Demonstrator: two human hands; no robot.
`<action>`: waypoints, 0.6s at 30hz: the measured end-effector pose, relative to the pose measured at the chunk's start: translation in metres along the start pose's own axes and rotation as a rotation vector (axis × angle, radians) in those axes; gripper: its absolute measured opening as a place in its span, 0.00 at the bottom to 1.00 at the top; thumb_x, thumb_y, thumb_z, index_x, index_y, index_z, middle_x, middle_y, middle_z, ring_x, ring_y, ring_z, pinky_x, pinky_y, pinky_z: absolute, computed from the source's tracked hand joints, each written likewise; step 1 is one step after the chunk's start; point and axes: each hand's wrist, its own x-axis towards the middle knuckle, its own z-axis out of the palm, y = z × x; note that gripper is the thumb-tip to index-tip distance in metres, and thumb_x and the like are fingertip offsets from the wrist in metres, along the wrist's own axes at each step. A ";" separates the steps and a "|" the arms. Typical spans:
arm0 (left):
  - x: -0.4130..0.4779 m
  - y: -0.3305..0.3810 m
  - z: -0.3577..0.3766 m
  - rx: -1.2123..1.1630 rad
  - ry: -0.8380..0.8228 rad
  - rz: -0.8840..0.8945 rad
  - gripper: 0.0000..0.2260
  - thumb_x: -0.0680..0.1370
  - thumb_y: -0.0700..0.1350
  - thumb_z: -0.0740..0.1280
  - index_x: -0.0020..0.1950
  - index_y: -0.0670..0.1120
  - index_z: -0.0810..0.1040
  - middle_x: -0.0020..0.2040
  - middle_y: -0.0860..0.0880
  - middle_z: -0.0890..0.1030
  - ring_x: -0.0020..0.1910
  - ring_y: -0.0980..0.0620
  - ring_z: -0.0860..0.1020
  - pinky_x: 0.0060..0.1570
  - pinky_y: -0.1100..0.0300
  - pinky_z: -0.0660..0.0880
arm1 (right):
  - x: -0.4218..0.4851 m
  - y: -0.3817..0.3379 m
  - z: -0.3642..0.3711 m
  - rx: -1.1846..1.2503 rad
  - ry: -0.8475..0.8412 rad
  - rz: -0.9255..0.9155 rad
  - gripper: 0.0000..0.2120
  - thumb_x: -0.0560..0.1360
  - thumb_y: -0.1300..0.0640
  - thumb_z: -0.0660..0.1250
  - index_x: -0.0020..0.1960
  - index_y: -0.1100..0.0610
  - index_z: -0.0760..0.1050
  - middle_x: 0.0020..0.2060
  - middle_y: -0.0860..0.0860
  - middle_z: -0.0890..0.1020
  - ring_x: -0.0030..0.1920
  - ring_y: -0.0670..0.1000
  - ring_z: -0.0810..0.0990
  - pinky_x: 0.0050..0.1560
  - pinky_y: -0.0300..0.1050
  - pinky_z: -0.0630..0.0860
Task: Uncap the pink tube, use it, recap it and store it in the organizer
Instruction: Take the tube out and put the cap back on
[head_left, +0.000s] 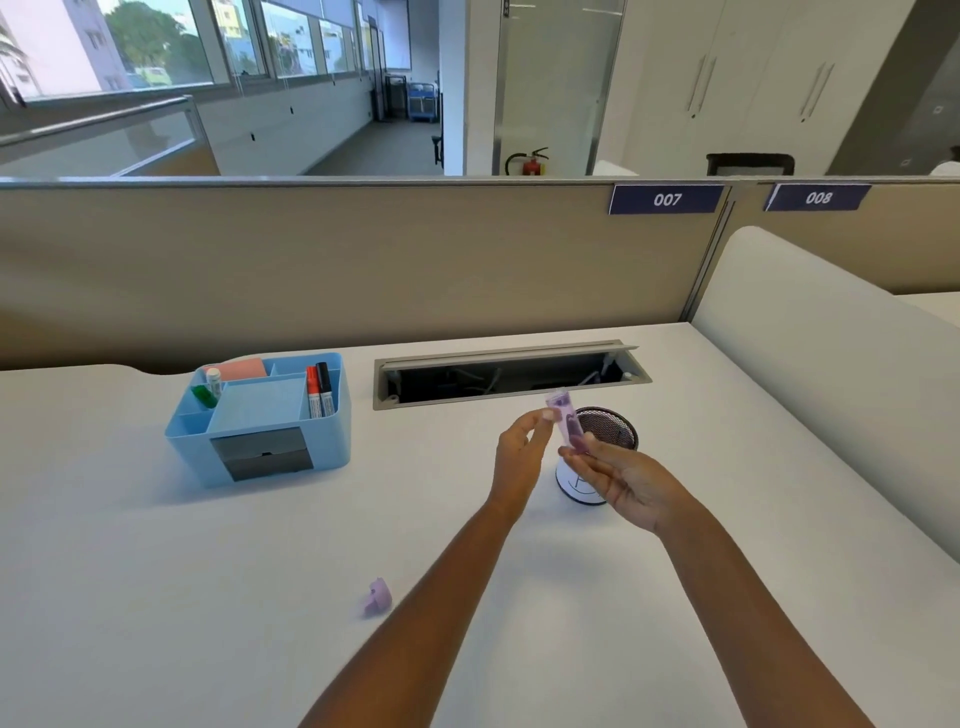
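Observation:
The pink tube (565, 420) is held upright above the desk, crimped end up, between both hands. My left hand (519, 454) pinches its upper part with thumb and fingertip. My right hand (621, 480) grips its lower end, which the fingers hide. The tube's pink cap (376, 597) lies loose on the white desk near the front, left of my left forearm. The blue organizer (260, 415) stands at the back left, holding markers, a green item, a small white bottle and a pink pad.
A black mesh pen cup (608, 447) with a white base stands right behind my hands. An open cable tray (509, 374) is sunk into the desk at the back. A beige partition runs behind, and a white divider rises on the right.

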 end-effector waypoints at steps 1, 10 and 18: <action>-0.003 -0.001 -0.004 -0.008 -0.010 -0.007 0.12 0.79 0.45 0.59 0.59 0.42 0.75 0.55 0.50 0.76 0.54 0.53 0.73 0.47 0.73 0.70 | 0.000 0.006 0.003 -0.010 -0.014 0.007 0.06 0.75 0.65 0.63 0.45 0.67 0.77 0.32 0.56 0.87 0.34 0.51 0.86 0.29 0.36 0.82; -0.033 -0.014 -0.065 0.079 0.146 -0.039 0.12 0.76 0.42 0.64 0.60 0.42 0.73 0.58 0.45 0.78 0.52 0.52 0.75 0.48 0.71 0.71 | -0.003 0.083 0.034 -0.239 -0.004 0.008 0.05 0.74 0.68 0.64 0.41 0.66 0.77 0.39 0.61 0.81 0.42 0.56 0.81 0.44 0.42 0.83; -0.063 -0.032 -0.131 0.204 0.289 -0.105 0.15 0.75 0.39 0.65 0.62 0.39 0.72 0.61 0.39 0.77 0.58 0.41 0.76 0.61 0.54 0.71 | -0.015 0.167 0.062 -1.156 -0.205 -0.272 0.14 0.73 0.63 0.67 0.59 0.62 0.75 0.59 0.57 0.79 0.54 0.54 0.79 0.47 0.27 0.71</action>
